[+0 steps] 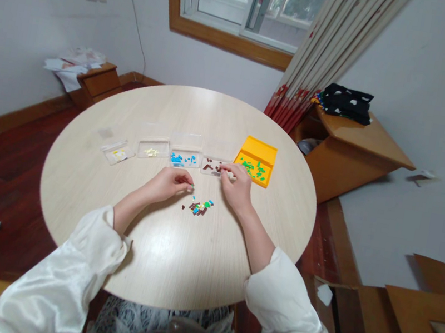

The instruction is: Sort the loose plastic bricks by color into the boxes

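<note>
A small heap of tiny coloured bricks lies mid-table between my hands. My left hand rests just left of the heap, fingers curled in a pinch on a small green piece. My right hand reaches over the clear tray of dark brown pieces, fingertips pinched together at its right edge; what they hold is too small to name. Further left stand a clear tray of blue pieces, one with pale yellow pieces and one with yellow pieces.
An orange tray holding green pieces sits to the right of my right hand on the round wooden table. A wooden cabinet with dark cloth stands at the right, beside a curtain and window.
</note>
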{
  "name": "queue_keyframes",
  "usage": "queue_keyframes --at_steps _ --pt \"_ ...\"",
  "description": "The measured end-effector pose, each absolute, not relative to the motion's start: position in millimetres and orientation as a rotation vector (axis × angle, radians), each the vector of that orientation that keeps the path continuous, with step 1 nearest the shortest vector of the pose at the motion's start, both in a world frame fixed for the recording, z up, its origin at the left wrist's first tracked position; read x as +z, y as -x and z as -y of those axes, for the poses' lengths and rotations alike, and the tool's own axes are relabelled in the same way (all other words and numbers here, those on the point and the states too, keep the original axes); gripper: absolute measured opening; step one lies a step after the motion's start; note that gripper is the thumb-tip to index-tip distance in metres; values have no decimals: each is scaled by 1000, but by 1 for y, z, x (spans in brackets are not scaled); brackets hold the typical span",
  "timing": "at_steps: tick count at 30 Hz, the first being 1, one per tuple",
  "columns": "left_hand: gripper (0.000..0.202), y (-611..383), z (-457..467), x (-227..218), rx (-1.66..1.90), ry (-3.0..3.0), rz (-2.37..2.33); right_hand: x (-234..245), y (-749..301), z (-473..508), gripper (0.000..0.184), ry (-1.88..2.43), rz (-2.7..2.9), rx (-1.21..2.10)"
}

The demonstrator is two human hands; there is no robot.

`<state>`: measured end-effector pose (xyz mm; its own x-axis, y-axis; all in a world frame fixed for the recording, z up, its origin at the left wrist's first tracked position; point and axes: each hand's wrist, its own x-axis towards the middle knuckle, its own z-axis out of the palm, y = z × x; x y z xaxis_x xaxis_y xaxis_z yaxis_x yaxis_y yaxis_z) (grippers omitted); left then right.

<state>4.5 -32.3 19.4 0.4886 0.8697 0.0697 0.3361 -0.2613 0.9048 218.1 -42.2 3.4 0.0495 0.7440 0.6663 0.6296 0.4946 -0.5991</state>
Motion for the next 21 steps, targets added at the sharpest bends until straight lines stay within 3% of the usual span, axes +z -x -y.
queue_keyframes --at_steps 8,21 --pt "5 -8 29 19 903 -1592 -991 4 -186 57 14 981 1874 275" --pt "33 -9 32 13 845 -1550 -910 1 -184 56 6 941 1963 358"
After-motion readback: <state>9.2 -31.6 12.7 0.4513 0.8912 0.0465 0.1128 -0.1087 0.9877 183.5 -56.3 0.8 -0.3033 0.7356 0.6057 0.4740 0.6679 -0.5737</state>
